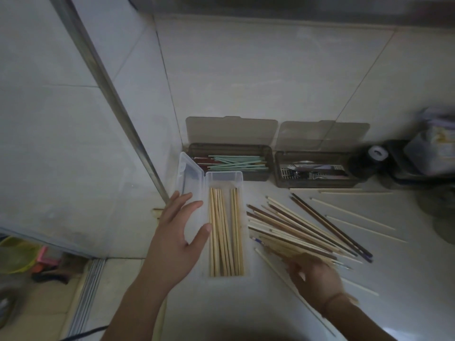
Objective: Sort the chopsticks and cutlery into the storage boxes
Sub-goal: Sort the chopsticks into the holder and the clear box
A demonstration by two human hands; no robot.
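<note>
Left hand [177,232] flat beside clear box [225,179]; right hand [314,276] blurred on loose chopsticks [302,228].

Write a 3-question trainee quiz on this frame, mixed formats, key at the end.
1. True or false: the clear box holds only pale wooden chopsticks.
2. Multiple choice: the cutlery lies in A) the clear box, B) the left dark box, C) the right dark box.
3. Fill in: the right hand rests on the loose ____ pile on the counter; the left hand is open beside the clear box.

Key: 1 true; 2 C; 3 chopstick.
</note>
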